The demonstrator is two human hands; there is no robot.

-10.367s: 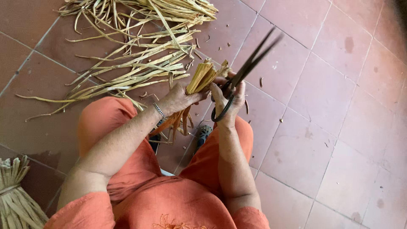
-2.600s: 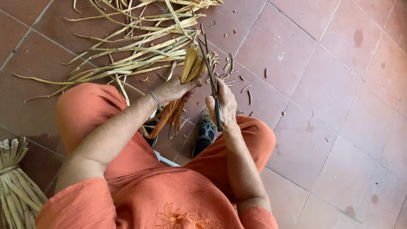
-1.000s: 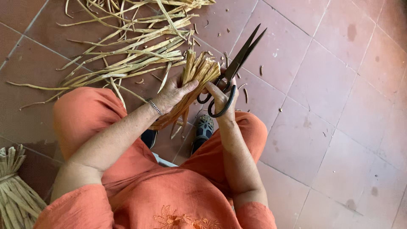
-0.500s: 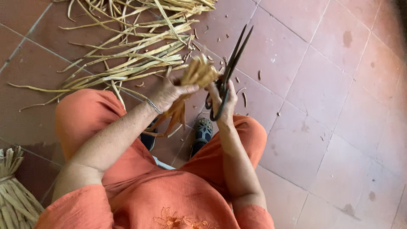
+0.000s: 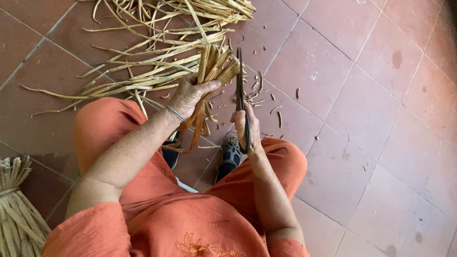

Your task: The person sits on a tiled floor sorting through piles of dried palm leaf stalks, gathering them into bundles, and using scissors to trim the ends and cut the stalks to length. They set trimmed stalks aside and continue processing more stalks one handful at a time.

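Gripping a bundle of dried yellow strips (image 5: 215,66), the left hand (image 5: 190,94) is closed round its middle, above the lap. Dark scissors (image 5: 241,97) are held in the right hand (image 5: 247,128), blades shut beside the bundle's top. Short offcuts (image 5: 266,93) are scattered on the tiled floor (image 5: 371,109); many long strips (image 5: 143,66) lie uncut beyond, so much appears left.

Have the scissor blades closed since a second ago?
Yes. The scissors in the right hand now show shut, pointing up beside the straw bundle.
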